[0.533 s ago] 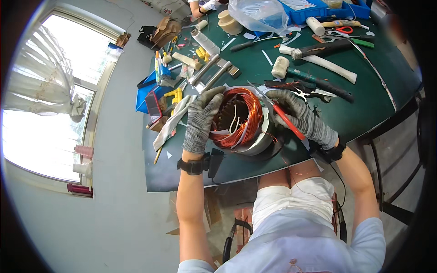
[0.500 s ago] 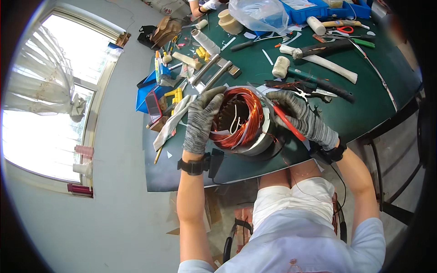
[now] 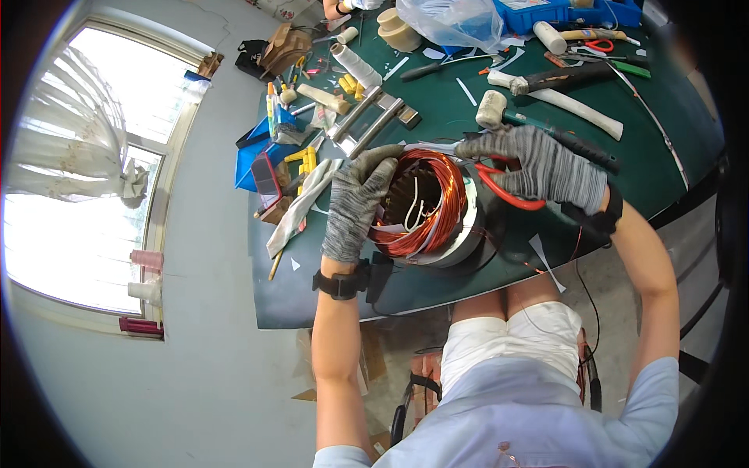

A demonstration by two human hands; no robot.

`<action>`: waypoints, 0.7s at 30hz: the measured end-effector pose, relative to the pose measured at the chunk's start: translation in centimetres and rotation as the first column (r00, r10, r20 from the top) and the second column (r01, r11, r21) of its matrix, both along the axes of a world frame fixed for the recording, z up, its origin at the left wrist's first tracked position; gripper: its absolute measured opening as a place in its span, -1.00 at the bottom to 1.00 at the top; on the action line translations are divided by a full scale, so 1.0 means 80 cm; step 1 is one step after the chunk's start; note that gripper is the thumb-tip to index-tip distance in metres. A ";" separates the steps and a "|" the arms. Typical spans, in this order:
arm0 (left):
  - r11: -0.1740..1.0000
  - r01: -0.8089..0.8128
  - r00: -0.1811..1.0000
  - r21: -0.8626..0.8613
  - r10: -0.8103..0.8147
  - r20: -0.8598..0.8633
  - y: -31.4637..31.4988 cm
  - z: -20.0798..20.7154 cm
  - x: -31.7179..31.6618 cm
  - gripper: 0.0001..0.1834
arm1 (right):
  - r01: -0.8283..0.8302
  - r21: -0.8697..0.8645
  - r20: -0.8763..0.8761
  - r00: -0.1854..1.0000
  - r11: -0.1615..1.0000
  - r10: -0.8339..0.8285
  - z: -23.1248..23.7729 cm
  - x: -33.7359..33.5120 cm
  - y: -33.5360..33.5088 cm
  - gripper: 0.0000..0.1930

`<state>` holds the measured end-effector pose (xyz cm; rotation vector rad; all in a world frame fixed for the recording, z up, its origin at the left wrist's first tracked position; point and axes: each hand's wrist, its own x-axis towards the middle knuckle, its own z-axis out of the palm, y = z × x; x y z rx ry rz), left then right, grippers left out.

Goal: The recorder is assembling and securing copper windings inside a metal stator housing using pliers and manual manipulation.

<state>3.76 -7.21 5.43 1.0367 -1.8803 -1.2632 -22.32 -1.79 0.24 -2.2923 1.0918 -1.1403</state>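
A motor stator (image 3: pixel 470 222) with a thick ring of copper windings (image 3: pixel 451 191) sits near the table's front edge, its bore facing up toward me. White cords (image 3: pixel 413 204) lie inside the bore. My left hand (image 3: pixel 355 199), in a grey knit glove, grips the winding's left rim, fingertips at its upper edge. Beyond the ring's upper right, my gloved right hand (image 3: pixel 546 164) is closed around red-handled scissors (image 3: pixel 511 199). Their blades are hard to make out near a pale strip (image 3: pixel 431 147) at the winding's far edge.
On the green table (image 3: pixel 351 300), a steel frame (image 3: pixel 374 121) and white thread cone (image 3: pixel 355 66) stand behind the stator. Mallets (image 3: pixel 491 109), blue bins (image 3: pixel 538 15) and a plastic bag (image 3: pixel 452 23) lie farther back. Left are a blue tray (image 3: pixel 248 164) and white cloth (image 3: pixel 300 207).
My right hand has turned and shifted right, swinging the scissors' red handles more level. A white paper scrap now shows at the table's front edge. My left hand stays on the winding.
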 end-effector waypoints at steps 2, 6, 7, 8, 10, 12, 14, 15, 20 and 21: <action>0.998 0.027 0.997 -0.051 -0.023 0.077 -0.003 0.001 -0.011 -0.56 | 0.046 0.064 -0.156 0.987 0.997 -0.036 0.024 -0.013 0.004 -0.54; 0.981 0.193 0.977 0.032 -0.189 -0.100 -0.030 -0.004 -0.001 -0.35 | 0.130 0.035 -0.460 0.882 0.991 -0.099 0.048 -0.002 0.002 -0.63; 0.982 0.185 0.975 0.026 -0.181 -0.130 -0.036 -0.002 -0.003 -0.35 | 0.211 0.052 -0.533 0.832 0.976 -0.151 0.050 0.004 0.006 -0.66; 0.951 0.309 0.941 -0.009 -0.307 -0.142 -0.044 0.003 -0.005 -0.35 | 0.245 0.059 -0.571 0.803 0.968 -0.169 0.049 0.008 0.009 -0.64; 0.876 0.478 0.877 -0.065 -0.480 -0.010 -0.062 0.005 -0.013 -0.36 | 0.278 -0.033 -0.653 0.722 0.960 -0.231 0.055 0.007 0.033 -0.57; 0.741 0.415 0.897 -0.527 -0.238 0.372 -0.057 0.023 -0.010 -0.44 | 0.233 -0.136 -0.620 0.738 0.963 -0.266 0.059 0.011 0.043 -0.42; 0.505 0.220 0.949 -0.835 0.086 0.302 -0.022 0.029 -0.028 -0.53 | 0.265 -0.083 -0.641 0.724 0.961 -0.255 0.055 0.005 0.051 -0.41; 0.414 0.127 0.909 -0.901 0.315 0.273 0.011 0.020 -0.036 -0.62 | 0.250 -0.101 -0.621 0.740 0.963 -0.257 0.050 0.001 0.052 -0.40; 0.433 -0.035 0.651 -0.901 0.693 0.309 0.109 -0.059 -0.097 -0.66 | 0.198 -0.178 -0.512 0.817 0.964 -0.263 0.058 0.017 0.038 -0.44; 0.391 -0.077 0.660 -0.917 0.710 0.247 0.107 -0.068 -0.100 -0.66 | 0.177 -0.175 -0.540 0.805 0.968 -0.245 0.063 0.016 0.032 -0.44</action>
